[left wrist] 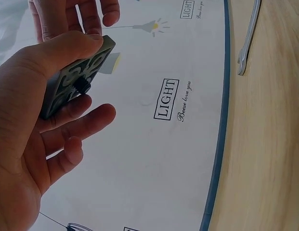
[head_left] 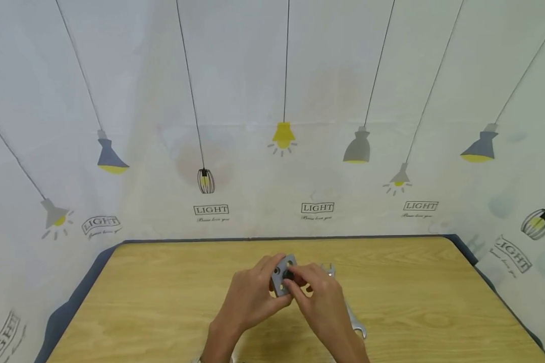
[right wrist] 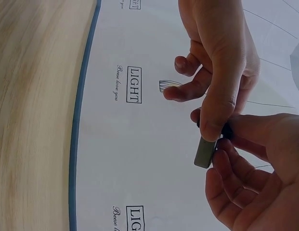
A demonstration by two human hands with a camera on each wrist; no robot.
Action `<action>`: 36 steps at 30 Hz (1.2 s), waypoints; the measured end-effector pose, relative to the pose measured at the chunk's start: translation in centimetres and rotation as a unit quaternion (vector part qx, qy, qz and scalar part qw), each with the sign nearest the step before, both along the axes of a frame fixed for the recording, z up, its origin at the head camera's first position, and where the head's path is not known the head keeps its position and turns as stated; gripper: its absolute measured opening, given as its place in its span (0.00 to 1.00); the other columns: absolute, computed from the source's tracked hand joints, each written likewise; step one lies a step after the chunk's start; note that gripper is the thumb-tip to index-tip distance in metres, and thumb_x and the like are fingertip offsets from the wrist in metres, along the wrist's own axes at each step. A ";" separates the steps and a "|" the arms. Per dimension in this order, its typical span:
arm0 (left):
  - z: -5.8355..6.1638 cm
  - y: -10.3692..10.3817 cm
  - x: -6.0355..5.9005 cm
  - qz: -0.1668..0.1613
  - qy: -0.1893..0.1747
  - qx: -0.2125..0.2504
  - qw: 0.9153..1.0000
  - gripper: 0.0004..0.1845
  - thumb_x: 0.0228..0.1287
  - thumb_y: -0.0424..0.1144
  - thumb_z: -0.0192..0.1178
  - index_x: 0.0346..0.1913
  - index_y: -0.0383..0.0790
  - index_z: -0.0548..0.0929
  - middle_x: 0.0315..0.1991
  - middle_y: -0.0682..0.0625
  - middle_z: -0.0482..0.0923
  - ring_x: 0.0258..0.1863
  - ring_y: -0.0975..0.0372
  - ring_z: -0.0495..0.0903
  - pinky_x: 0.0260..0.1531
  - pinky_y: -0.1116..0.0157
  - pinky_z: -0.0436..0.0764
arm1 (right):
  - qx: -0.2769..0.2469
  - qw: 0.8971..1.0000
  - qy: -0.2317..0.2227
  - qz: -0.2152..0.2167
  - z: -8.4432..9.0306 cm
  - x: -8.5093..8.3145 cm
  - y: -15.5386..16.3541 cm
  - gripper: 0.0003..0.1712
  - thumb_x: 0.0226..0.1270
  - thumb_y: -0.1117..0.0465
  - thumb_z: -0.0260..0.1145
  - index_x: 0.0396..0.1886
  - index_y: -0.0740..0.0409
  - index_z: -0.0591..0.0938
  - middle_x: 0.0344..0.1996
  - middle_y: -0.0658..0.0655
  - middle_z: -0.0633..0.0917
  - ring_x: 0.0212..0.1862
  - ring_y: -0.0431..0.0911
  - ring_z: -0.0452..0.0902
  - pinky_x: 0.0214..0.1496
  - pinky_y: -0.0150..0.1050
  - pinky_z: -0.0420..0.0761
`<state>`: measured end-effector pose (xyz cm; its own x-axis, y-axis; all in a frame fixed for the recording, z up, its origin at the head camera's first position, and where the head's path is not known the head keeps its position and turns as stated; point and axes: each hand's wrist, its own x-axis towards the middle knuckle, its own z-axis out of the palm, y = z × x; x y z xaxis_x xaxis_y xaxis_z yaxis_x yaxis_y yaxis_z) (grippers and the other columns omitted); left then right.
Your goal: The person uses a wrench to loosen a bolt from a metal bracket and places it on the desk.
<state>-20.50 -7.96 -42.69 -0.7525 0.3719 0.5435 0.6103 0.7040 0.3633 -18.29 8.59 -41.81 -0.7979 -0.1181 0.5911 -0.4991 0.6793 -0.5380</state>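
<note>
Above the middle of a wooden worktop (head_left: 163, 302), well inside its dark-trimmed edges, the left hand (head_left: 247, 297) pinches a flat grey square plate (head_left: 283, 276) with round holes. The right hand (head_left: 320, 300) pinches a small black piece (left wrist: 82, 85) at the plate's face. A metal spanner (head_left: 351, 312) lies just right, bare wood all round.

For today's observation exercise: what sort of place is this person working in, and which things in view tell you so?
Probably a small makeshift workbench: a wooden table enclosed by a lamp-printed backdrop, a wrench lying on it, and both hands holding a grey metal block above it.
</note>
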 end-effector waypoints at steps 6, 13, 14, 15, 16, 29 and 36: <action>-0.4 -0.4 0.3 0.004 -0.003 -0.008 1.000 0.35 0.50 0.51 0.74 0.61 0.43 0.78 0.44 0.54 0.82 0.25 0.73 0.73 0.24 0.77 0.72 | -0.005 1.000 -0.011 0.003 -0.3 0.4 -0.4 0.14 0.54 0.65 0.77 0.42 0.56 0.88 0.29 0.45 0.83 0.31 0.34 0.77 0.31 0.33 0.80; -0.5 -0.3 0.4 0.003 0.005 -0.008 1.000 0.36 0.49 0.52 0.75 0.61 0.42 0.78 0.44 0.54 0.83 0.25 0.73 0.75 0.24 0.77 0.73 | 0.000 1.000 -0.018 0.014 0.1 0.6 -0.3 0.15 0.55 0.66 0.76 0.44 0.55 0.88 0.31 0.45 0.84 0.32 0.34 0.79 0.32 0.31 0.79; -0.6 -0.2 0.3 0.001 0.004 -0.007 1.000 0.36 0.49 0.52 0.75 0.61 0.42 0.78 0.44 0.54 0.83 0.25 0.73 0.74 0.24 0.77 0.73 | 0.002 1.000 -0.018 0.013 0.2 0.7 -0.2 0.15 0.55 0.66 0.76 0.44 0.55 0.88 0.32 0.45 0.84 0.32 0.34 0.79 0.32 0.31 0.79; -0.6 -0.1 0.3 -0.002 0.004 -0.007 1.000 0.36 0.49 0.52 0.75 0.61 0.42 0.78 0.44 0.54 0.82 0.25 0.73 0.74 0.24 0.78 0.72 | 0.003 1.000 -0.019 0.012 0.2 0.7 0.0 0.15 0.54 0.67 0.76 0.44 0.55 0.88 0.32 0.45 0.84 0.32 0.34 0.79 0.32 0.30 0.79; -0.7 0.0 0.4 -0.004 0.003 -0.007 1.000 0.36 0.49 0.52 0.75 0.61 0.42 0.78 0.44 0.54 0.83 0.25 0.73 0.74 0.24 0.78 0.72 | 0.005 1.000 -0.022 0.010 0.2 0.8 0.1 0.16 0.54 0.67 0.76 0.44 0.54 0.88 0.32 0.44 0.84 0.32 0.34 0.79 0.32 0.30 0.78; -0.8 -0.2 0.5 0.005 0.002 -0.010 1.000 0.36 0.49 0.53 0.75 0.61 0.43 0.78 0.42 0.55 0.82 0.25 0.74 0.75 0.24 0.79 0.72 | 0.016 0.999 -0.023 0.022 0.0 0.7 0.1 0.16 0.54 0.67 0.76 0.44 0.53 0.88 0.30 0.43 0.82 0.32 0.34 0.80 0.33 0.30 0.79; -0.3 -0.3 0.0 0.002 0.017 -0.019 1.000 0.35 0.50 0.52 0.74 0.60 0.44 0.77 0.43 0.55 0.82 0.26 0.72 0.77 0.24 0.78 0.73 | 0.011 1.000 0.008 0.022 0.2 0.1 0.0 0.17 0.51 0.70 0.77 0.43 0.56 0.88 0.30 0.47 0.83 0.32 0.35 0.80 0.31 0.31 0.80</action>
<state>-20.50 -8.30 -42.98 -0.7358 0.3892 0.5543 0.6186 0.7193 0.3161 -18.17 8.56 -41.60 -0.7822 -0.1653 0.6007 -0.5366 0.6687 -0.5147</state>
